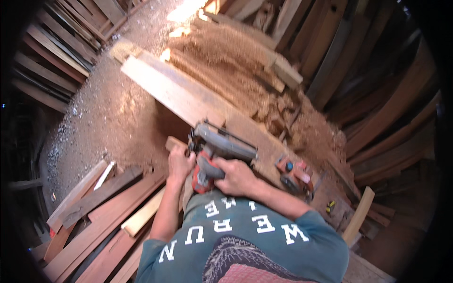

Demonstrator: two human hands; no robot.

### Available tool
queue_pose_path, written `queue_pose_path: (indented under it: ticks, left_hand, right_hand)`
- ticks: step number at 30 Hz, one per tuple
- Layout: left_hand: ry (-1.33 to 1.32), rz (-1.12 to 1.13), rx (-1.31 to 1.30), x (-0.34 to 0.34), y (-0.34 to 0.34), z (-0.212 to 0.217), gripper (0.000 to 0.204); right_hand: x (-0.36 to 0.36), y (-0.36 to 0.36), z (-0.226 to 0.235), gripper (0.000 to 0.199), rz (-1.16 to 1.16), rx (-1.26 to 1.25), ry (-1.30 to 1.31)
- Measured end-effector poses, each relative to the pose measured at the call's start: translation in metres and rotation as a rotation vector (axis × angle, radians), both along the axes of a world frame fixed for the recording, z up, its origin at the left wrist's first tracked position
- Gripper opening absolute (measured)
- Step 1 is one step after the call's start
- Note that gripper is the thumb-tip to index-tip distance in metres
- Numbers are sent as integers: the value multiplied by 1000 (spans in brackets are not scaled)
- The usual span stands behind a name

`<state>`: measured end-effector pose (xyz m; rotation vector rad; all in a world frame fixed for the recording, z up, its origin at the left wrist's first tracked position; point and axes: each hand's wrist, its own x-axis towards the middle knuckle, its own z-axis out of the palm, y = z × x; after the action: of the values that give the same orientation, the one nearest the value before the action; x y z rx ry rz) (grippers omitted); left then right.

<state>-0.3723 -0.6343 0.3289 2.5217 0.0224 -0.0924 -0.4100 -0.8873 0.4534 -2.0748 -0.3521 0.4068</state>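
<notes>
A bench (252,130) slants across the view, bearing a pale board (165,89) with the saw (226,145) at its near end, and a red tool (293,173) sits farther right. The right hand (234,177) is wrapped round the saw's grip, while the left hand (182,162) is curled beside the saw's front and a small block (176,143), which of them it holds being unclear. With no clamp visible, the board could shift and make the saw bind, and a slip could bring the left fingers against its blade.

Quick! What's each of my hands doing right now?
Left hand: by a brown wooden piece; grip can't be told.
Right hand: closed, holding a red and grey power tool.
</notes>
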Motion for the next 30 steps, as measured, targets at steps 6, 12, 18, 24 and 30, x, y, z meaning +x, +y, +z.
queue_pose_path:
  ticks: [6,12,18,24,30]
  left_hand:
    - [170,151,67,25,-28,32,42]
    - [-32,-196,18,35,-15,17,34]
    - [111,-191,127,38,-24,27,36]
    - [104,-351,173,47,-10,27,45]
    - [95,-342,235,44,-15,30,40]
  right_hand:
    - [4,0,-8,45,-2,5,27]
    - [5,-2,-9,46,-24,-9,40]
    - [4,-3,-12,46,-29,2,34]
    - [4,-3,-7,46,-22,-6,48]
    - [10,-3,-1,45,-2,-12,103]
